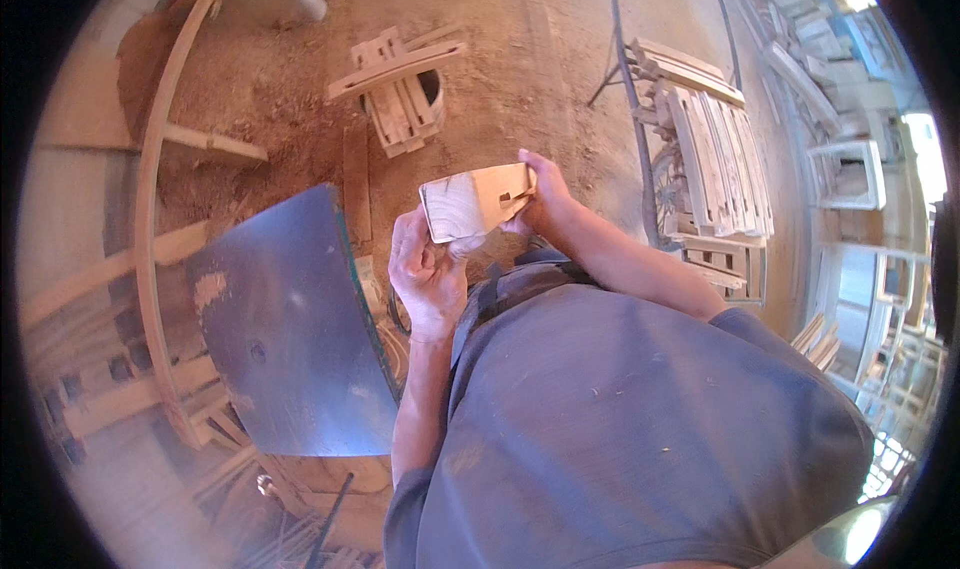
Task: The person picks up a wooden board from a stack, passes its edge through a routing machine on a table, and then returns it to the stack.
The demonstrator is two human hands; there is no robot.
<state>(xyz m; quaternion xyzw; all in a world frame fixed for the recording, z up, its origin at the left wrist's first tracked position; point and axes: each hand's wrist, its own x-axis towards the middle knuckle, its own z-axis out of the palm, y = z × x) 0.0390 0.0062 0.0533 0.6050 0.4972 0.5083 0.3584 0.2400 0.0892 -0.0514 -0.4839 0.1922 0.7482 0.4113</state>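
slotted wooden piece (485, 201), near centre toward twelve o'clock, pinched by left grip (428, 274) at eight and right grip (547, 197) at three; seemingly under inspection, any turning calling for steady support.

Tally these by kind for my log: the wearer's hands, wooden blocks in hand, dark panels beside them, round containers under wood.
Bare left hand and bare right hand: 2
Pale, slotted wooden block: 1
Dark blue-grey flat panel: 1
Round, dark-mouthed container: 1
Total: 5
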